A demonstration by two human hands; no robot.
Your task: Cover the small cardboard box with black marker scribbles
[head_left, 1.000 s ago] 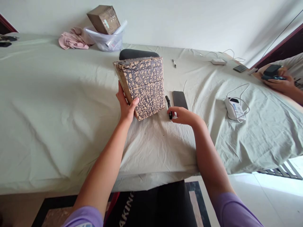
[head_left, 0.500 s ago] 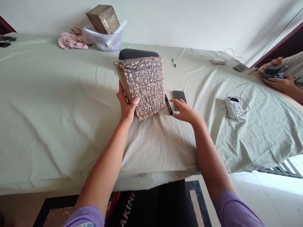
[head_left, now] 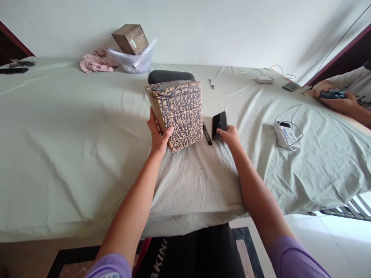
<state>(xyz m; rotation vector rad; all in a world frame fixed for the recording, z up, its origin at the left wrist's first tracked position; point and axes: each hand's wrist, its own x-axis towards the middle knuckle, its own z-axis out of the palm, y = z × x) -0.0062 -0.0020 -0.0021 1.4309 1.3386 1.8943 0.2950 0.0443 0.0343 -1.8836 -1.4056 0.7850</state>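
My left hand (head_left: 159,137) clamps the scribbled box (head_left: 181,112) upright on the surface (head_left: 72,135), right hand (head_left: 230,136) pinches the near edge of the phone (head_left: 219,122), tipped up just beside the marker (head_left: 206,134); best get fingers fully under before lifting, box braced against toppling.

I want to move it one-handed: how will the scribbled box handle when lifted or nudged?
The box looks stiff: its cardboard faces are flat under the left hand. Probably light, since that one hand props it. It seems tilted on an edge on the soft cloth, so a nudge may tip it.
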